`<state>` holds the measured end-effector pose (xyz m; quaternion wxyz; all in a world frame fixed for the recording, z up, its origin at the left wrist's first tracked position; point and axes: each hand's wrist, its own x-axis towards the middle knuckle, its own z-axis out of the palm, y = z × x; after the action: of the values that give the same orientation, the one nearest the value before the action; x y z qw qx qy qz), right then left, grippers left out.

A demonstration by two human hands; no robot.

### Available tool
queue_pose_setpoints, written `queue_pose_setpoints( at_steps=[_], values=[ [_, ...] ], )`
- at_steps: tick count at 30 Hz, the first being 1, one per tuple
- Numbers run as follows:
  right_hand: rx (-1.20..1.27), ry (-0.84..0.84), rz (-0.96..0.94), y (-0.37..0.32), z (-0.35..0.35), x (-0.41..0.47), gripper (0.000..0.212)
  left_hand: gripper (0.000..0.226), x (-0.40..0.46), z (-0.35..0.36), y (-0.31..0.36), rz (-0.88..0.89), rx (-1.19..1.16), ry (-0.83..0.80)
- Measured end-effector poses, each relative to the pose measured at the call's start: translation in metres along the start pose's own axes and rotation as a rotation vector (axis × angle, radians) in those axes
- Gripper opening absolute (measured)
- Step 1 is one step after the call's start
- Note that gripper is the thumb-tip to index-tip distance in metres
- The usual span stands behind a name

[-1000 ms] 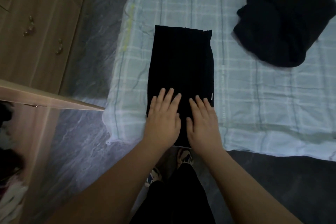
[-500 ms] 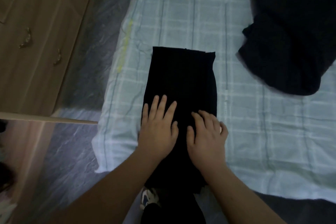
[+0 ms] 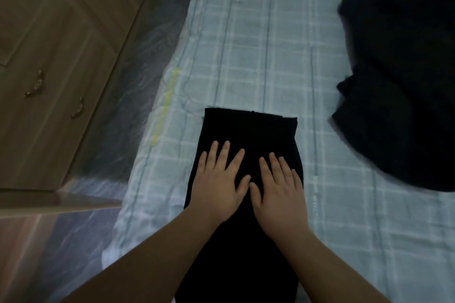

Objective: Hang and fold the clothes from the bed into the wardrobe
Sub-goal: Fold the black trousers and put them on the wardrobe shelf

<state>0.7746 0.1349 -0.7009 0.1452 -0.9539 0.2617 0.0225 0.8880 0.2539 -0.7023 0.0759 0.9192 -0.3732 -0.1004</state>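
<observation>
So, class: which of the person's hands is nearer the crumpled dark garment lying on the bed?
Right. The right hand lies flat on the folded black garment, on the side facing the crumpled dark garment; the left hand lies beside it, farther away.

The folded black garment [image 3: 248, 130] has its near end covered by the left hand [image 3: 218, 181], the right hand [image 3: 279, 192] and both forearms, so where it ends cannot be told. The dark heap of clothes [image 3: 403, 86] runs off the right edge, its outline smeared; what garment it is stays unclear. The wardrobe door [image 3: 56, 32] is cut by the left and top edges
</observation>
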Motion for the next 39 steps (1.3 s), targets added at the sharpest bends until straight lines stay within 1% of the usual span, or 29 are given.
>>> queue_pose_setpoints(
  at_steps=[2, 4, 6, 9, 10, 14, 16, 17, 19, 20, 21, 23, 24, 26, 28, 30, 31, 33, 34, 36, 39],
  values=[
    [0.036, 0.112, -0.019, -0.003, -0.013, 0.021, 0.055, 0.060, 0.020, -0.011, -0.003, 0.054, -0.027, 0.105],
    [0.040, 0.154, -0.087, -0.001, -0.019, 0.051, 0.056, 0.061, 0.050, -0.015, -0.011, 0.127, 0.013, 0.146],
    [0.020, 0.095, -0.109, 0.007, -0.017, 0.080, 0.062, 0.064, 0.077, -0.016, -0.024, 0.131, 0.056, 0.088],
    [-0.047, -0.042, -0.052, 0.024, -0.006, 0.102, 0.070, 0.072, 0.096, -0.006, -0.042, 0.090, 0.090, -0.065],
    [-0.046, -0.067, -0.040, 0.029, -0.003, 0.104, 0.071, 0.073, 0.098, -0.004, -0.045, 0.086, 0.077, -0.090],
    [-0.015, -0.084, -0.023, 0.032, 0.001, 0.105, 0.072, 0.072, 0.101, -0.001, -0.045, 0.075, 0.046, -0.096],
    [0.063, -0.089, 0.008, 0.029, -0.005, 0.112, 0.066, 0.070, 0.104, -0.006, -0.047, 0.076, -0.031, -0.101],
    [0.129, -0.065, 0.044, 0.029, -0.011, 0.117, 0.059, 0.066, 0.107, -0.010, -0.048, 0.077, -0.090, -0.075],
    [0.218, 0.044, 0.105, 0.035, -0.026, 0.132, 0.042, 0.055, 0.116, -0.019, -0.056, 0.079, -0.169, 0.054],
    [0.190, 0.070, 0.112, 0.038, -0.033, 0.139, 0.039, 0.050, 0.123, -0.022, -0.063, 0.052, -0.155, 0.102],
    [0.136, 0.044, 0.107, 0.041, -0.038, 0.144, 0.040, 0.047, 0.129, -0.029, -0.068, 0.009, -0.129, 0.077],
    [0.036, -0.074, 0.096, 0.044, -0.044, 0.151, 0.040, 0.049, 0.144, -0.043, -0.074, -0.047, -0.091, -0.062],
    [0.011, -0.115, 0.101, 0.044, -0.045, 0.155, 0.038, 0.048, 0.152, -0.050, -0.076, -0.056, -0.079, -0.119],
    [0.022, -0.147, 0.134, 0.041, -0.052, 0.162, 0.031, 0.038, 0.163, -0.062, -0.074, -0.045, -0.090, -0.187],
    [0.111, -0.123, 0.170, 0.035, -0.060, 0.164, 0.023, 0.024, 0.162, -0.072, -0.071, -0.032, -0.166, -0.164],
    [0.284, -0.034, 0.189, 0.033, -0.070, 0.152, 0.013, 0.012, 0.149, -0.080, -0.068, -0.056, -0.349, -0.068],
    [0.396, 0.007, 0.207, 0.031, -0.077, 0.140, 0.010, 0.011, 0.139, -0.086, -0.066, -0.080, -0.466, -0.033],
    [0.565, 0.057, 0.248, 0.026, -0.094, 0.110, 0.011, 0.011, 0.116, -0.103, -0.061, -0.114, -0.669, -0.005],
    [0.624, 0.078, 0.265, 0.022, -0.102, 0.092, 0.012, 0.012, 0.104, -0.113, -0.057, -0.120, -0.728, 0.001],
    [0.695, 0.118, 0.277, 0.012, -0.117, 0.056, 0.013, 0.016, 0.077, -0.131, -0.048, -0.119, -0.786, 0.026],
    [0.714, 0.173, 0.266, -0.002, -0.130, -0.002, 0.017, 0.022, 0.031, -0.151, -0.039, -0.099, -0.871, 0.044]
  ],
)
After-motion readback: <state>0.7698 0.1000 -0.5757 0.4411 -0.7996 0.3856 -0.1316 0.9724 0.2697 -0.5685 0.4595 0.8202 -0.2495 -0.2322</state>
